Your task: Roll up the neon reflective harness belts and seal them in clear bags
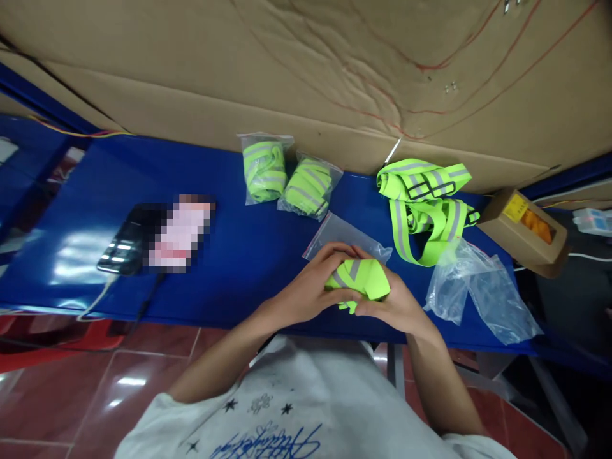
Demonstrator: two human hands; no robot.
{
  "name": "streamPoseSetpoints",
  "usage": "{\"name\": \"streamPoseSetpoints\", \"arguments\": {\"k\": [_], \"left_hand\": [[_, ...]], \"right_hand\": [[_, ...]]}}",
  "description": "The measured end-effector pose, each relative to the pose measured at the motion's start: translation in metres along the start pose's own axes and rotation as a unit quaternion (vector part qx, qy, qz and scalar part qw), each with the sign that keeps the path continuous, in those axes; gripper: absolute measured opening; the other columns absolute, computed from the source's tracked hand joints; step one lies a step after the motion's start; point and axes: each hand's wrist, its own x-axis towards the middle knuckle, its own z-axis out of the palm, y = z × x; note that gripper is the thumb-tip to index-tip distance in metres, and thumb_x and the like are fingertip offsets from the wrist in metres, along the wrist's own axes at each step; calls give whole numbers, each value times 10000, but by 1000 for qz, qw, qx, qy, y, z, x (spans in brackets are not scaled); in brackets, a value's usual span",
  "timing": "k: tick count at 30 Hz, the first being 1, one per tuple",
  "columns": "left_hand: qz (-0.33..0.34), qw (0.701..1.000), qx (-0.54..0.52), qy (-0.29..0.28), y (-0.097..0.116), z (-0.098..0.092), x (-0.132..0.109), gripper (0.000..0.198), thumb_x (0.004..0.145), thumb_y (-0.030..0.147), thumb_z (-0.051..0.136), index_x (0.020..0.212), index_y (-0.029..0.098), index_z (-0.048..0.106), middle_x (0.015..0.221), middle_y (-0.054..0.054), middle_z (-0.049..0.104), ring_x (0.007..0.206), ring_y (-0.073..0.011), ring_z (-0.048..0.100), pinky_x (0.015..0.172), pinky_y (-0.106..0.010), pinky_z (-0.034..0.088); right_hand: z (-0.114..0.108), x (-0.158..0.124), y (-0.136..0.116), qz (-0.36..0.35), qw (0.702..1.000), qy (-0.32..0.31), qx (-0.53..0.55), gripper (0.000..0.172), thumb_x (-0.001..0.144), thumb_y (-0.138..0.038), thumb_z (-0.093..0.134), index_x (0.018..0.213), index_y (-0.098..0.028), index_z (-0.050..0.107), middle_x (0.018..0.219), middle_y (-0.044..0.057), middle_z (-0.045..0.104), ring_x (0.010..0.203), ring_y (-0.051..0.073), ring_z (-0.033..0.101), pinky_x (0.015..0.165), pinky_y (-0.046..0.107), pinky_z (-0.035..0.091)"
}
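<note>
Both my hands grip a folded neon-green reflective strap bundle (361,279) over the near edge of the blue table (229,255). My left hand (308,290) wraps it from the left, fingers curled over the top. My right hand (399,305) holds it from the right and below. A flat empty clear bag (337,234) lies just behind my hands. Two bagged strap bundles (264,169) (308,186) sit further back. An unfolded reflective strap vest (425,204) lies at the right.
Crumpled clear plastic bags (478,287) lie at the right of the table. A small cardboard box (523,226) with an orange window sits beyond them. A phone (127,239) with a cable lies at the left. Cardboard sheets (287,70) line the back. Red floor tiles (95,382) show below.
</note>
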Motion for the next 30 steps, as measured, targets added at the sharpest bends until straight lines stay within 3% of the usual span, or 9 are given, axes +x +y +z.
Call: {"name": "streamPoseSetpoints", "arguments": {"k": [2,5,9,12,16,22,25,27,30], "left_hand": [[14,1000,16,-12,-7,-1,-1,430,968,544,717,1213,210,599,1486,-153,518,1428,-296,535,1213,-465,477],[6,999,35,-40,-7,-2,-3,365,1076,533,517,1232,206,561,1612,-173,403,1582,-293,361,1305,-513,366],[-8,998,53,-22,0,5,-2,439,1129,514,333,1386,200,500,1676,-178,363,1674,-272,149,1339,-554,291],[-48,997,65,9,3,14,0,543,1120,527,376,1558,206,387,1699,-170,353,1629,-279,298,1330,-565,312],[-46,998,28,-20,9,21,-1,547,1117,541,375,1548,214,451,1643,-145,475,1563,-270,429,1305,-535,373],[-58,995,51,-61,15,22,-2,788,1093,641,322,1693,147,193,1713,-208,352,1601,-327,359,1300,-577,349],[-69,993,74,-63,18,27,-1,880,1065,708,311,1723,193,35,1676,-213,412,1535,-362,449,1233,-608,417],[-52,996,68,-30,21,32,-1,917,1031,776,270,1723,251,-25,1640,-200,459,1443,-352,541,1166,-579,484],[5,993,69,95,25,42,-3,846,1030,770,148,1710,278,40,1602,-196,476,1340,-308,598,1065,-487,550]], "right_hand": [[4,2,6,12,1000,2,14,903,683,-555,941,1472,-252,621,1411,94,703,1260,311,692,1077,427,569],[11,4,12,20,999,35,30,751,701,-530,926,1355,-236,701,1365,90,727,1248,312,697,1072,434,570],[17,4,18,47,993,103,42,598,689,-507,928,1176,-205,758,1101,71,795,975,262,745,857,372,623],[19,0,20,53,988,141,29,410,726,-502,898,944,-184,760,821,28,745,700,179,655,645,299,559],[14,-10,15,3,988,156,-20,313,756,-429,877,769,-184,683,665,-20,633,580,114,528,534,243,455],[7,-20,9,-6,991,119,-56,246,784,-364,857,911,-196,729,745,-8,715,618,134,603,572,256,523],[7,-24,8,-15,991,122,-49,236,792,-358,849,948,-210,755,798,10,749,654,165,654,600,284,559],[7,-27,6,-22,990,130,-48,283,768,-338,875,1018,-238,784,915,33,791,748,207,717,676,322,605],[-3,-35,6,-11,980,191,-46,393,755,-340,902,1124,-273,785,1091,65,811,897,266,769,800,393,652]]}}
